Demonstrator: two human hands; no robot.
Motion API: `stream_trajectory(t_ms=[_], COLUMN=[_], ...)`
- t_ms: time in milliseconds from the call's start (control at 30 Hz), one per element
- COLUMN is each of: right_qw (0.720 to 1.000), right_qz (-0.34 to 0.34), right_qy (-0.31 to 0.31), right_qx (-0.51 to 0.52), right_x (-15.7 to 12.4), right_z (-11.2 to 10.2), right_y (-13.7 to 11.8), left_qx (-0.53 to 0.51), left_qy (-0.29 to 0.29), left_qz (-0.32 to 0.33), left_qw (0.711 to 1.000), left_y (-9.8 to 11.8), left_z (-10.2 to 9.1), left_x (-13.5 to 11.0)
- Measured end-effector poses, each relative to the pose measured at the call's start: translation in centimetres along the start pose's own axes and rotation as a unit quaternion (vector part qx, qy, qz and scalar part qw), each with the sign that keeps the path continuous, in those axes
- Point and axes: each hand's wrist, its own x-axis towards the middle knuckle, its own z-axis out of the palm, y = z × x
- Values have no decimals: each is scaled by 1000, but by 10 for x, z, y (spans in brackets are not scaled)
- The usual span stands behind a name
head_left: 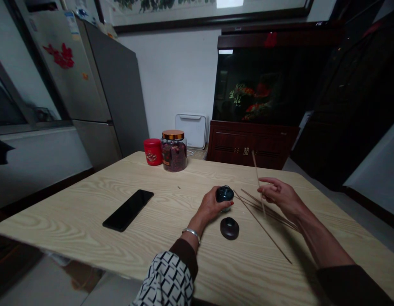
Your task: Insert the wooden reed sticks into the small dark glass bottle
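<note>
A: What lies on our light wooden tabletop?

B: A black smartphone on the left, with both our hands to its right.

A: And the left hand?

B: Its fingers wrap a small dark jar, held just beyond a dark round disc.

A: The right hand?

B: Its fingers spread beside a tilted thin wooden stick; we can't tell if they pinch it. More sticks lie below.

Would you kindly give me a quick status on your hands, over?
Left hand holding dark jar; right hand holding upright stick. Round dark piece and more sticks on table.
</note>
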Motion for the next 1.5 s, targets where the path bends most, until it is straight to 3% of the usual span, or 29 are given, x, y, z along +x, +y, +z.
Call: stream_trajectory(t_ms=[133,267,433,733,967,1067,1167,1233,1333,1400,1500], right_qw=[990,981,970,980,984,985,977,959,923,901,891], right_qz=[-52,-129,-203,-172,-167,-148,-135,-110,-17,39,62], right_qy=[69,93,115,88,23,-3,-1,-18,-90,-134,-162], right_qx=[111,112,73,52,-61,-88,-166,-260,-374,-410,-419], right_x=[12,24,33,28,22,22,25,25,21,18,17], right_z=[36,65,78,88,99,93,69,47,20,13,16], right_y=[-17,-19,-14,1,17,20,23,28,39,45,50], left_qx=[-10,-14,-12,-23,-10,-8,-15,-14,-20,-26,-22], left_qy=[-6,-12,-16,-18,-13,-13,-13,-11,-14,-14,-9], left_qz=[1,9,10,11,11,9,8,4,1,-1,0], left_qw=[1000,1000,1000,1000,1000,1000,1000,1000,1000,1000,1000], left_y=[1,-1,-2,1,3,2,2,2,1,1,0], left_z=[0,1,0,0,-1,0,0,0,1,1,1], left_x=[-1,0,0,-1,-1,-1,-1,-2,-1,0,0])
